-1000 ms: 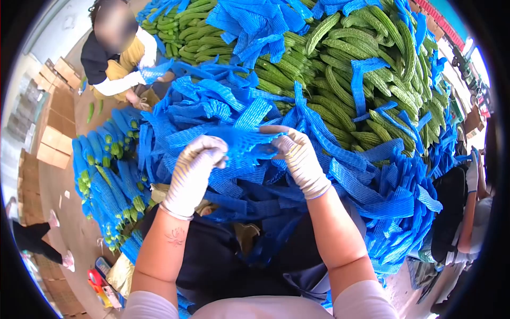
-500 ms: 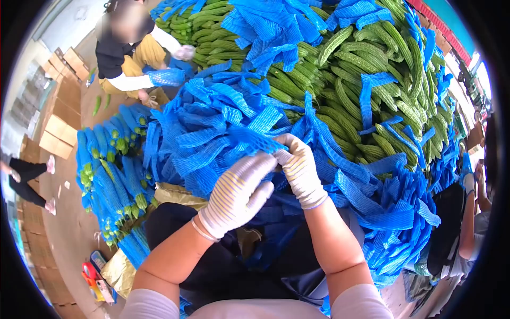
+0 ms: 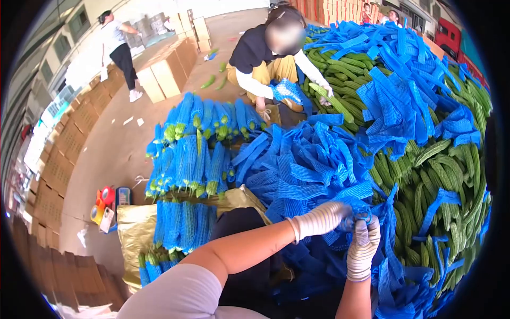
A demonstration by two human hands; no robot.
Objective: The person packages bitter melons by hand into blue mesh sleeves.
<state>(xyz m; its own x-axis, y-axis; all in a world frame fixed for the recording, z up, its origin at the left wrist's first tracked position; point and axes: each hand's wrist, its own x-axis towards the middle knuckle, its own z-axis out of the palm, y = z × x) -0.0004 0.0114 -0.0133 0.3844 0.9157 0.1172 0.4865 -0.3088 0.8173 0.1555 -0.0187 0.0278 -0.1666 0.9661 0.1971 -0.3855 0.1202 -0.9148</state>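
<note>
Both hands, left hand (image 3: pixel 323 218) and right hand (image 3: pixel 363 249), pinch bunched blue netting (image 3: pixel 357 213); pulling apart could tear it.

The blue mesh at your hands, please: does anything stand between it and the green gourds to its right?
Yes: a loose blue strip lies between the blue mesh at the right hand and the green gourds; nothing rigid shows in the way.

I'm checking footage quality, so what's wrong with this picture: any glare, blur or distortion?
Head view: strong fisheye curving inside a black rim; glare washing out the upper left around the standing person; smearing where the left hand meets blue netting; a blurred head on the crouching person; green gourds at right fairly crisp.
</note>
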